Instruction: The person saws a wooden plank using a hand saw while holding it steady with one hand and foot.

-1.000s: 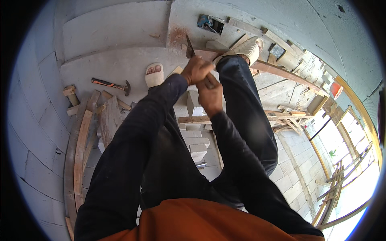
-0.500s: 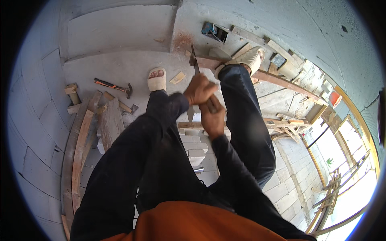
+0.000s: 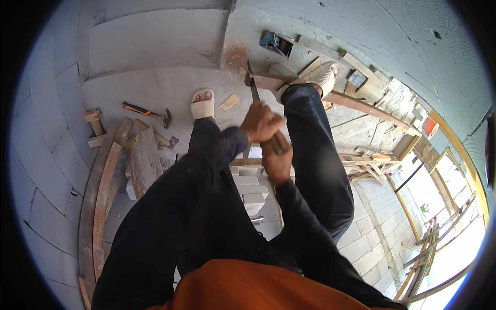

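Observation:
Both of my hands are closed on a handsaw (image 3: 254,92), one ahead of the other. My left hand (image 3: 261,123) grips it farther forward, and my right hand (image 3: 277,161) is wrapped round the brown wooden handle (image 3: 279,143). The narrow blade points away from me and crosses the left end of a long reddish-brown wooden beam (image 3: 361,105). How deep the blade sits in the wood is too small to tell. My right foot (image 3: 319,78), in a cream sandal, rests on the beam near the blade. My left sandal (image 3: 203,107) is flat on the floor.
A claw hammer (image 3: 147,112) lies on the floor at left, near leaning planks (image 3: 107,191). Pale blocks (image 3: 252,194) are stacked below my hands. A wood scrap (image 3: 229,102) lies beside my left foot. Offcuts and an orange-red bucket (image 3: 430,127) are at right.
Both hands have drawn back slightly toward me and to the right with the handsaw. The beam and my feet stay in place.

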Motion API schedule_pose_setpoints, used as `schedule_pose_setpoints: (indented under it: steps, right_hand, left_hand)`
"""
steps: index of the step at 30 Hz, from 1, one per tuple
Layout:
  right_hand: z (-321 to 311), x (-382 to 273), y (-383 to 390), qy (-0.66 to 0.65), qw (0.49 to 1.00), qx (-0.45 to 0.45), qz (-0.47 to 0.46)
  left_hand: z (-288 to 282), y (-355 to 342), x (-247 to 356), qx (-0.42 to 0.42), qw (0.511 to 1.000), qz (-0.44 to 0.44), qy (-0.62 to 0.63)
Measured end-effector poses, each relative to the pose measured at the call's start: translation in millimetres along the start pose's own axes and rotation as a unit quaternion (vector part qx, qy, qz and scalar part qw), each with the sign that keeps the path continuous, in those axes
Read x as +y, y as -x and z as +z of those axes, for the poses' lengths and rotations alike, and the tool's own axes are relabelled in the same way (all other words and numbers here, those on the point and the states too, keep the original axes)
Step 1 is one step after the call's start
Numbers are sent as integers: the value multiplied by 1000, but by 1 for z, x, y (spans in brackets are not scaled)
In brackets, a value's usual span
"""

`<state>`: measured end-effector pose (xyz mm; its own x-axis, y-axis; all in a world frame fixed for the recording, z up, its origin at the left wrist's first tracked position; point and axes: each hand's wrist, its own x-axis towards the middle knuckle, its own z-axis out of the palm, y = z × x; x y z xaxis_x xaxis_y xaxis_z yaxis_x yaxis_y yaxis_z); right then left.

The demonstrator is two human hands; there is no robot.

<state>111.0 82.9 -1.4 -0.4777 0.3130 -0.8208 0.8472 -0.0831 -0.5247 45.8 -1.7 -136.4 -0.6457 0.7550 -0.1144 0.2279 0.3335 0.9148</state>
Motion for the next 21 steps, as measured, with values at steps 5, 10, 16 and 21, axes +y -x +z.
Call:
schedule_pose_setpoints:
  steps: [5, 10, 16, 21]
  right_hand:
    - [-14, -10, 75, -14, 998, 55, 41]
    - [52, 5, -120, -9, 997, -25, -68]
    - [-9, 2, 68, -14, 999, 29, 23]
    - [-2, 28, 31, 11, 998, 49, -31]
  left_hand:
    - [-1, 40, 95, 24, 983, -89, 157]
    - [-4, -48, -118, 71, 995, -57, -50]
    - [2, 39, 66, 49, 992, -31, 110]
    - [9, 25, 38, 44, 988, -78, 130]
